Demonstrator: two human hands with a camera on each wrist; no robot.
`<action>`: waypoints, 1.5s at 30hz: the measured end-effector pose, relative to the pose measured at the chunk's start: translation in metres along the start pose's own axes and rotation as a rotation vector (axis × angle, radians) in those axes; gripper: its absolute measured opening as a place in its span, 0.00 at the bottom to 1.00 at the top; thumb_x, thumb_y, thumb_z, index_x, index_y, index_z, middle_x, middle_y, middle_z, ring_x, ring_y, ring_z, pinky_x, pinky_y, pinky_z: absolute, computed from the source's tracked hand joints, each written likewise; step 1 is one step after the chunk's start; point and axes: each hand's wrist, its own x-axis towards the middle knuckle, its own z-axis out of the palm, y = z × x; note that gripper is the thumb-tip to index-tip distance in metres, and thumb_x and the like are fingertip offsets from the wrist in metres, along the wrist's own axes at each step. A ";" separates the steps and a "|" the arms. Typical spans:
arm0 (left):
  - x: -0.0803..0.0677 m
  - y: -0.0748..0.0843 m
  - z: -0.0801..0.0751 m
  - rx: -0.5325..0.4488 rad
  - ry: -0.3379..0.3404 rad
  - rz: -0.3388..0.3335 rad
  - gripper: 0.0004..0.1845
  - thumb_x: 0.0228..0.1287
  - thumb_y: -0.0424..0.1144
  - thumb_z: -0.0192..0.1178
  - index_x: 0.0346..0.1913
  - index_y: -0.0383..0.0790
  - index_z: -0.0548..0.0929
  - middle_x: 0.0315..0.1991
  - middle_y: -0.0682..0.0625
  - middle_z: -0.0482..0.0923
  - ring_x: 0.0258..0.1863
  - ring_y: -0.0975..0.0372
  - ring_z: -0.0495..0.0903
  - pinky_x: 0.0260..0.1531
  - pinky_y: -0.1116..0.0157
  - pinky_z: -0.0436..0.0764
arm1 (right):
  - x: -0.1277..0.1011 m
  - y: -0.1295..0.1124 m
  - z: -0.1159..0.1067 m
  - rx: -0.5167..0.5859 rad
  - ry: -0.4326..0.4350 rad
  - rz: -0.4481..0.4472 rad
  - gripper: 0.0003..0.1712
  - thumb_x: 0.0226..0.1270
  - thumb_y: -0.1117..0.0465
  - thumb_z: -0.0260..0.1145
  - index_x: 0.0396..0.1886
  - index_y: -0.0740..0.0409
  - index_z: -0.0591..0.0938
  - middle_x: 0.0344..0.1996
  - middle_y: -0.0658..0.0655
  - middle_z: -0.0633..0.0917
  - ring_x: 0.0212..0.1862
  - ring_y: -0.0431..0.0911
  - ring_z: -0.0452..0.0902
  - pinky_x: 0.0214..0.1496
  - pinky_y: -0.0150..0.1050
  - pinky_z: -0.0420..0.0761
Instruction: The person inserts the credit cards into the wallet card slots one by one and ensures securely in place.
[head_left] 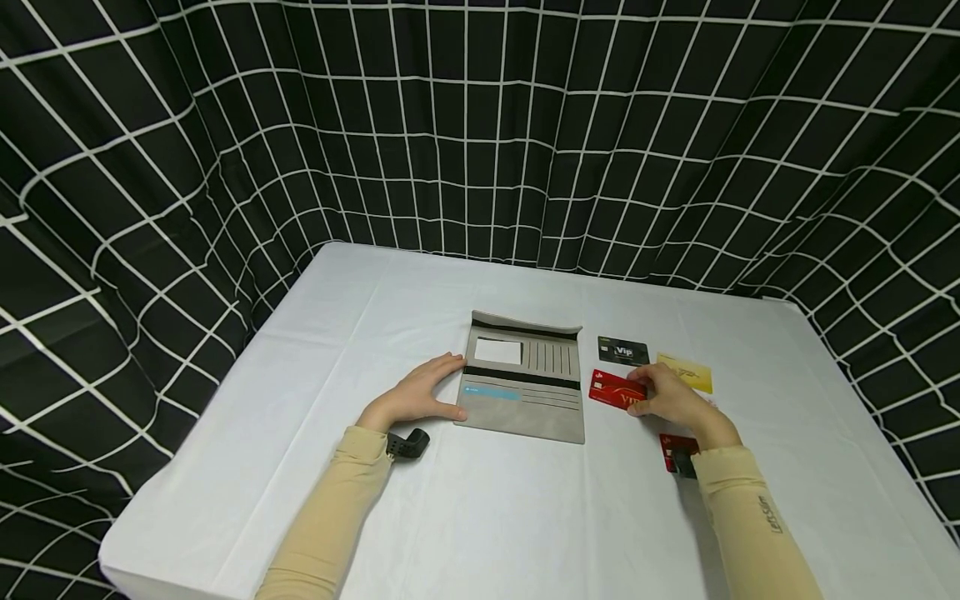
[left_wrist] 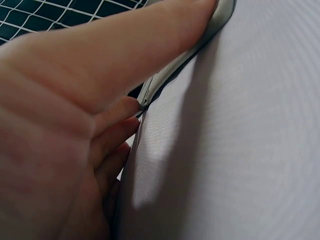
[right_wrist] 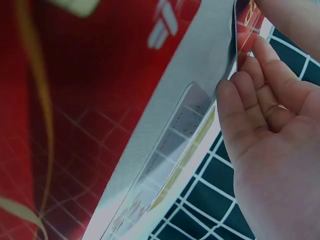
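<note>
While the left hand [head_left: 415, 395] presses flat on the open grey leather wallet [head_left: 525, 377], the right hand [head_left: 670, 395] pinches the thin, stiff, slippery red plastic card [head_left: 611, 388] by its edge.

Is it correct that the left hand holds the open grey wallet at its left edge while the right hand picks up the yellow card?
Not quite. The right hand is on the red card, not the yellow card, which lies untouched behind it, as the head view shows. The left hand does hold the open grey wallet at its left edge.
</note>
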 end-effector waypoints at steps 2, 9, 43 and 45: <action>0.000 0.000 0.000 0.001 0.001 -0.002 0.51 0.47 0.61 0.66 0.71 0.43 0.58 0.71 0.49 0.51 0.70 0.56 0.45 0.65 0.50 0.48 | 0.000 -0.002 -0.001 -0.013 0.000 0.009 0.32 0.50 0.64 0.74 0.53 0.74 0.71 0.47 0.70 0.72 0.48 0.60 0.66 0.56 0.59 0.66; 0.000 -0.002 0.000 0.002 0.003 -0.009 0.51 0.47 0.61 0.66 0.71 0.44 0.57 0.71 0.49 0.50 0.70 0.56 0.45 0.65 0.50 0.47 | -0.001 -0.003 -0.002 -0.033 0.041 0.006 0.32 0.49 0.63 0.75 0.51 0.73 0.72 0.45 0.68 0.73 0.46 0.58 0.66 0.53 0.57 0.68; 0.000 0.000 0.001 0.000 0.010 0.010 0.51 0.47 0.61 0.67 0.71 0.42 0.58 0.71 0.49 0.52 0.70 0.55 0.45 0.65 0.50 0.48 | -0.018 -0.004 -0.009 0.272 0.033 0.043 0.25 0.63 0.60 0.64 0.56 0.64 0.70 0.40 0.65 0.72 0.33 0.51 0.78 0.39 0.41 0.77; -0.001 0.000 0.001 -0.007 0.009 0.009 0.51 0.47 0.61 0.67 0.71 0.42 0.58 0.71 0.48 0.51 0.70 0.55 0.45 0.65 0.49 0.47 | -0.017 -0.005 -0.009 0.304 0.028 0.038 0.25 0.63 0.60 0.65 0.57 0.65 0.70 0.41 0.65 0.72 0.33 0.51 0.78 0.39 0.41 0.78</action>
